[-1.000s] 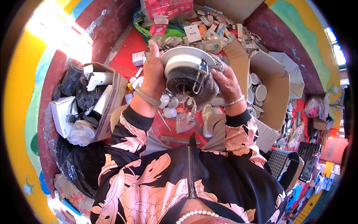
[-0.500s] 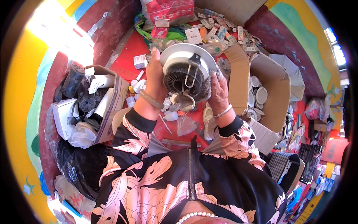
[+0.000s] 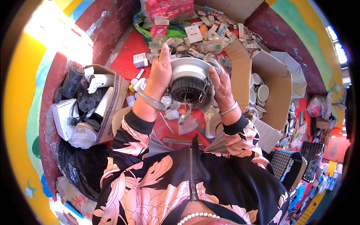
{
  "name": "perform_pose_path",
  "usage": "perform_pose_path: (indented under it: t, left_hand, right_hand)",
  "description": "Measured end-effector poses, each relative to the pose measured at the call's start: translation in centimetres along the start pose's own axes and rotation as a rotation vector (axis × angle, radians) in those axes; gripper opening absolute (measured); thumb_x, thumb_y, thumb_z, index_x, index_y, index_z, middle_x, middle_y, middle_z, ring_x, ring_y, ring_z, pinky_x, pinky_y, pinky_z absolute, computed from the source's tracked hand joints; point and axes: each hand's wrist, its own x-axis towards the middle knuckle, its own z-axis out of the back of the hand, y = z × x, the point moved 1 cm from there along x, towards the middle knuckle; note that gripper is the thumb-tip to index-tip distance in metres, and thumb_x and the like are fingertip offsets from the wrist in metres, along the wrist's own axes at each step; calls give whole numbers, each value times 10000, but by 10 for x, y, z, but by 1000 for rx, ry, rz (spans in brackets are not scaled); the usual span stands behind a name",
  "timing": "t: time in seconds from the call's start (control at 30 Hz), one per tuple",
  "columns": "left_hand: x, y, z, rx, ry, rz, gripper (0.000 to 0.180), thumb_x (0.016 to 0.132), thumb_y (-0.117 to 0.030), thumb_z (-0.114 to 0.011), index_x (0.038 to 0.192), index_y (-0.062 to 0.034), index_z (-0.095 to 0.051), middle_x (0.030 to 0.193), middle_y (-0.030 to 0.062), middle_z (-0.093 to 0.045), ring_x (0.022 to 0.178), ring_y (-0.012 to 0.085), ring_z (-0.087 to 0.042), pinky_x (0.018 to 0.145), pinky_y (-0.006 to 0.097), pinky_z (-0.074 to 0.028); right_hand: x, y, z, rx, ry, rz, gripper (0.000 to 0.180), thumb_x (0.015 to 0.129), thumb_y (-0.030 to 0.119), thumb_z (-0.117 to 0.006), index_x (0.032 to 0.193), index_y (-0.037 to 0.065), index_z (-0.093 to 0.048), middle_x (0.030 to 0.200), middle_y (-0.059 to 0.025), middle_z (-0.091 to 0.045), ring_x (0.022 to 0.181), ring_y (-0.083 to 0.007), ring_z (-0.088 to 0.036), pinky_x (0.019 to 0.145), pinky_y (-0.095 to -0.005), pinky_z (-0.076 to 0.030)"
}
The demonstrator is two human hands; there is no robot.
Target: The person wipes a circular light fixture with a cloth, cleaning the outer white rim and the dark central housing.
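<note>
One round downlight fixture (image 3: pixel 188 78), with a white rim and a black finned body, is held up between two hands above the red desk (image 3: pixel 129 48). The left hand (image 3: pixel 160 73) wraps its fingers around the rim; the right hand (image 3: pixel 221 83) presses one grey cloth (image 3: pixel 214 67) against it. Two open cardboard boxes flank them: the left box (image 3: pixel 112 108) holds dark parts, the right box (image 3: pixel 279 93) white discs.
</note>
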Motion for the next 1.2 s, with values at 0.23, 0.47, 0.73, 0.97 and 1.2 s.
perform_pose_path:
  t: [0.23,0.47,0.73,0.97,1.2]
  left_hand:
    - [-31,-6,-22,966,137,-337,492,980,-396,-313,907,-49,-653,559,235,-554,577,431,-563,528,514,-449]
    - [-15,-19,-11,521,226,-108,731,946,-559,-286,668,-1,-667,632,215,-615,592,313,-615,643,401,-500]
    - [0,-18,17,-335,78,76,390,921,-386,-531,895,-12,-640,874,95,-662,817,157,-620,756,280,-483]
    - [-23,-10,-20,-498,583,94,466,952,-336,-488,1239,31,-475,1178,115,-565,1077,200,-541,937,339,-428]
    - [-30,-4,-41,-569,385,78,385,984,-349,-426,1176,-35,-538,1037,31,-609,910,89,-571,769,240,-479]
  right_hand:
    - [9,-8,0,-609,422,79,326,880,327,-570,938,8,-534,727,-252,-576,741,-465,-545,611,-493,-429]
    - [11,-7,5,-412,271,15,294,867,303,-604,946,20,-581,758,-206,-599,694,-364,-578,641,-403,-460]
    - [15,-11,31,640,-266,-205,290,906,212,-600,1113,9,-591,953,-34,-640,827,-113,-600,715,-239,-498]
    - [14,-3,34,969,-316,-284,380,949,333,-491,1139,7,-535,997,-117,-633,864,-213,-634,755,-330,-539]
    - [9,-13,24,1085,-242,-366,556,920,519,-436,1162,27,-532,1044,-145,-627,918,-278,-631,803,-401,-545]
